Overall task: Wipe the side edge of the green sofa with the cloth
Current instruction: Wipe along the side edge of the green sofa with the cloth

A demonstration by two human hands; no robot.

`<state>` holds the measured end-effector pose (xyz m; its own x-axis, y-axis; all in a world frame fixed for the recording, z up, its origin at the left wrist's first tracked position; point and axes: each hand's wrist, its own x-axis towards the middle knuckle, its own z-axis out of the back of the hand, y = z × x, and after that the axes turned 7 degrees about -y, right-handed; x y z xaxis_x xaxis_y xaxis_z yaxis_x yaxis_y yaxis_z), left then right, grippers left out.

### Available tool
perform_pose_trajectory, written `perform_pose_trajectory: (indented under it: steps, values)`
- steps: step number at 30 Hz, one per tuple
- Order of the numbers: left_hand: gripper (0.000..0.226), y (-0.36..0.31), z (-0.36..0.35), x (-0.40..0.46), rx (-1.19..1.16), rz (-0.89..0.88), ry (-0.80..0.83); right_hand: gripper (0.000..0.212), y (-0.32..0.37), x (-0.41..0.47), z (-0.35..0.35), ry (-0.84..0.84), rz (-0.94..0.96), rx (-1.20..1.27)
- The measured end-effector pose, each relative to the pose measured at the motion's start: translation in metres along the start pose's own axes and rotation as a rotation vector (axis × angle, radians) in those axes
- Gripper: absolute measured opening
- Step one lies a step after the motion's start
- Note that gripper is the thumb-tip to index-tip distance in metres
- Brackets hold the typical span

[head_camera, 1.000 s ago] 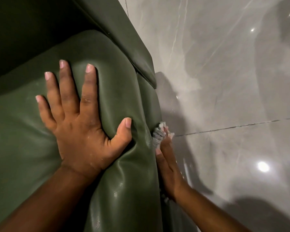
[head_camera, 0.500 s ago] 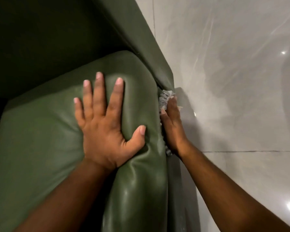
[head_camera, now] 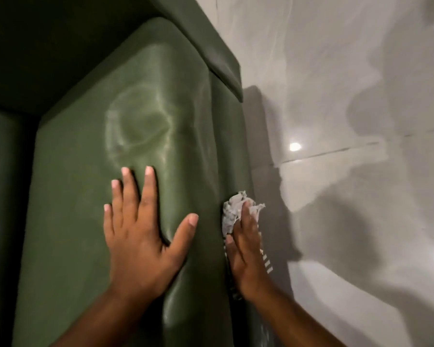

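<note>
The green sofa (head_camera: 140, 116) fills the left half of the head view, its seat cushion shiny with a pale smeared ring. My left hand (head_camera: 140, 229) lies flat on the cushion with fingers spread, pressing a dent into it. My right hand (head_camera: 246, 246) presses a crumpled grey-white cloth (head_camera: 232, 211) against the sofa's side edge (head_camera: 233, 151), just right of the cushion. The cloth bunches out above my fingertips, and a striped part of it shows below my palm.
A glossy grey tiled floor (head_camera: 348, 121) lies to the right of the sofa, with a dark grout line, bright light reflections and shadows. The sofa's armrest or back flap (head_camera: 211, 46) overhangs the side edge at the top.
My right hand with the cloth has slid back down along the side edge, away from the overhanging flap. My left hand has also shifted down the cushion, leaving a smeared ring above it.
</note>
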<state>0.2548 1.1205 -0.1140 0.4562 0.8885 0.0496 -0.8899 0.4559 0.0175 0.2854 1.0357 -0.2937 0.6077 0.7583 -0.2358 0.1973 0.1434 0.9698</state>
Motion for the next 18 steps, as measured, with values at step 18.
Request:
perform_pose_trajectory:
  steps: [18]
  values:
    - [0.095,0.019,-0.043,0.002,-0.051,-0.081,-0.266,0.058,0.006,0.076,-0.012,0.018,0.190,-0.096]
